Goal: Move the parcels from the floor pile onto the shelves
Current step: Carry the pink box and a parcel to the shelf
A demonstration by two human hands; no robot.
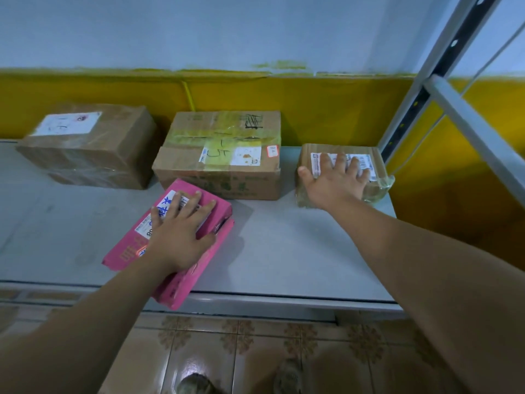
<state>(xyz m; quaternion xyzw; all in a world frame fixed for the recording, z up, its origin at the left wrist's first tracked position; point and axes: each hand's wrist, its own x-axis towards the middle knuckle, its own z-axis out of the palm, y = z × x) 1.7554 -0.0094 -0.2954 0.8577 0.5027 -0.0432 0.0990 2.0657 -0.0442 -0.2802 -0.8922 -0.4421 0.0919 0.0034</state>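
My left hand (179, 233) lies flat, fingers spread and straight, pressing on the pink parcel (125, 251) at centre frame. The parcel sits askew on the grey shelf (284, 245), one corner past the front edge. My right arm reaches further toward the right of the frame, with the right hand (336, 182) open, palm down, on the small brown parcel (308, 155).

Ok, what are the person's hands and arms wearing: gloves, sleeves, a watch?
Nothing that shows. The left hand and right hand are ungloved, with no rings, watch or wristband, and no sleeve appears on either arm up to the frame edge.
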